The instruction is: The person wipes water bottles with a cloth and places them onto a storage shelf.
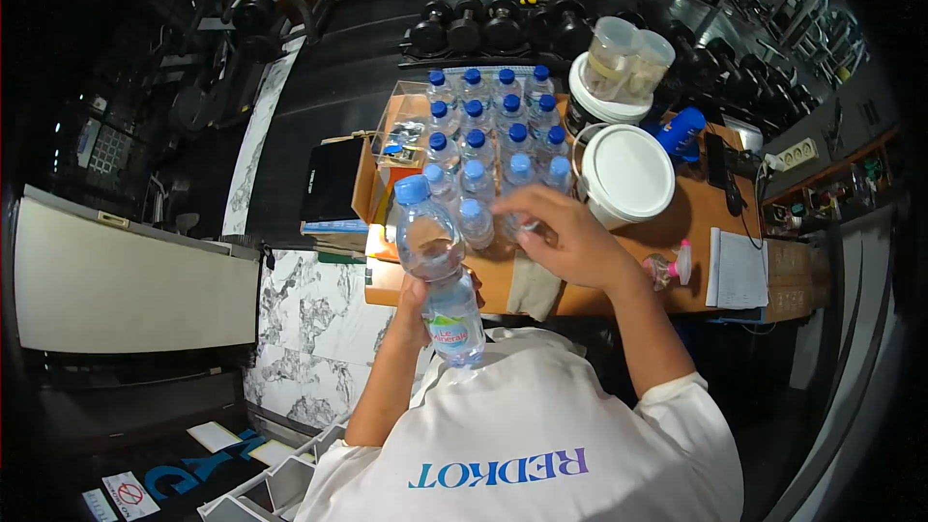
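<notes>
A clear water bottle [447, 275] with a light blue cap and a printed label is held upright, slightly tilted, in front of the chest. My left hand [418, 304] is wrapped round its middle. To the right, my right hand [556, 232] is raised over the table's near part with its fingers bent and apart, beside a capped bottle [474, 222]. Nothing shows between those fingers. Rows of several small bottles [474, 116] with dark blue and light blue caps stand beyond both hands. A light grey cloth [534, 288] hangs over the table's front edge below my right hand.
White lidded tubs [628, 174], a blue bottle [682, 130], a pink-topped spray bottle [677, 266] and a notebook [739, 269] are on the right of the wooden table [619, 300]. A cardboard box [365, 184] is at left. Dumbbells [466, 27] lie behind.
</notes>
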The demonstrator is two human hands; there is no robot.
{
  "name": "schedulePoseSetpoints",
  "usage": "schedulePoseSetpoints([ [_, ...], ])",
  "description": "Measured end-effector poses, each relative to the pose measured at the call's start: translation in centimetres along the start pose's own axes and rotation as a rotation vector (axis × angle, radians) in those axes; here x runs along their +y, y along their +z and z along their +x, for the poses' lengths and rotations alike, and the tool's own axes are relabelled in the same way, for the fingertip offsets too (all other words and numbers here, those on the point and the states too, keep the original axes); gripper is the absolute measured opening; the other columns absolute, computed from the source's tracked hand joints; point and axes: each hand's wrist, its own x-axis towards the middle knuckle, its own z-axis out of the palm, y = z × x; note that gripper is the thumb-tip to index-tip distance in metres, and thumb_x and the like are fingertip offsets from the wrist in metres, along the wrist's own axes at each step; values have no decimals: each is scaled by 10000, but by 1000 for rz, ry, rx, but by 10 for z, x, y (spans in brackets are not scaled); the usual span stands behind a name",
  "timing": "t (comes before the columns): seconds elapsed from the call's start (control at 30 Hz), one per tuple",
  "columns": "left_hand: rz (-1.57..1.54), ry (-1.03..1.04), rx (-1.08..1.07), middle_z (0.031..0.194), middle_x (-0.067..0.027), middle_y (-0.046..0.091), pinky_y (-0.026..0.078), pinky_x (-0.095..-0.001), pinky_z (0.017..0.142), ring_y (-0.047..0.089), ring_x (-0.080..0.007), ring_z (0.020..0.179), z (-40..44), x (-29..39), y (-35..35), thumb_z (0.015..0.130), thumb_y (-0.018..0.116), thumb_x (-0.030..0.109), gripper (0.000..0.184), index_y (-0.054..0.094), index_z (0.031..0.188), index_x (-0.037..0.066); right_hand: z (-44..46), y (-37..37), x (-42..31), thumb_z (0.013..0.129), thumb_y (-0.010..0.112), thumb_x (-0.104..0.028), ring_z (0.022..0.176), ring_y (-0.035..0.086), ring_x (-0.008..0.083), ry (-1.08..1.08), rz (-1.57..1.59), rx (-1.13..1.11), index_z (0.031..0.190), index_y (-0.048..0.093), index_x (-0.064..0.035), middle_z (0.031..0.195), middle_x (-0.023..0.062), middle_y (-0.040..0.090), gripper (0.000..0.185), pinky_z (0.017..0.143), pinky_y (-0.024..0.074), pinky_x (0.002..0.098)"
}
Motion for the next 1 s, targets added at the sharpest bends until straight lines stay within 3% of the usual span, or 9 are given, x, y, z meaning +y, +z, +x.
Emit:
schedulePoseSetpoints([
  [0.13, -114, -3, 35, 996, -126, 612, 542, -403, 727, 643, -276, 852, -10, 23, -16, 737, 600, 675, 786, 464, 1228, 76, -52, 63, 110, 744, 679, -217, 1137, 501, 371, 387, -134, -374, 1223, 521, -56, 1201, 191, 540, 530, 968, 400, 422],
  [0.27, -76, -13, 66, 1009, -131, 618, 543, -410, 745, 646, -274, 874, -5, 35, -37, 751, 556, 700, 785, 483, 1222, 77, -108, 145, 199, 649, 759, -520, 1330, 276, 378, 612, -320, -187, 1349, 411, -127, 1431, 173, 314, 876, 1089, 272, 439],
  [0.33, -97, -13, 50, 994, -129, 619, 547, -402, 739, 649, -264, 861, 3, 33, -48, 753, 565, 691, 770, 496, 1196, 64, -110, 172, 181, 615, 755, -555, 1337, 238, 407, 762, -707, -238, 1346, 420, -193, 1434, 154, 317, 882, 1097, 241, 478],
  [0.47, 6, -98, -9, 1037, -116, 610, 513, -411, 797, 622, -257, 919, 18, 34, -57, 729, 507, 762, 828, 516, 1181, 69, -132, 202, 206, 682, 744, -302, 1337, 242, 393, 676, -755, -41, 1273, 504, -188, 1409, 138, 368, 647, 1079, 252, 498],
  [0.53, 10, -164, 2, 1038, -115, 611, 515, -415, 802, 625, -260, 926, 22, 35, -60, 737, 508, 753, 793, 536, 1137, 68, -127, 183, 198, 754, 671, -166, 1262, 391, 325, 691, -664, 13, 1250, 518, -108, 1308, 150, 484, 523, 1027, 339, 426],
  [0.67, 47, -172, -64, 1008, -125, 619, 546, -388, 744, 649, -245, 858, 36, 40, -65, 753, 578, 681, 729, 504, 1149, 73, -120, 143, 169, 813, 547, -138, 1131, 531, 229, 996, 645, 618, 1313, 451, -25, 1226, 118, 552, 521, 957, 409, 340],
  [0.83, 135, -241, -144, 972, -123, 619, 551, -374, 734, 653, -221, 839, 53, 45, -77, 738, 627, 654, 754, 479, 1168, 53, -106, 85, 53, 751, 629, -410, 1225, 469, 260, 555, 785, 846, 1365, 359, 14, 1325, 148, 475, 794, 1032, 372, 374],
  [0.93, 177, -232, -215, 980, -123, 624, 552, -377, 737, 655, -228, 843, 60, 29, -90, 747, 630, 642, 763, 467, 1198, 48, -112, 73, 24, 793, 550, -535, 1310, 368, 269, 301, 918, 1033, 1444, 232, -37, 1423, 144, 371, 880, 1083, 307, 394],
  [1.0, 210, -226, -281, 1082, -110, 589, 488, -364, 841, 596, -207, 962, 63, 23, -91, 794, 616, 589, 728, 450, 1243, 39, -62, 64, -11, 800, 542, -563, 1312, 362, 279, 59, 920, 802, 1443, 223, -27, 1424, 148, 365, 895, 1083, 303, 407],
])
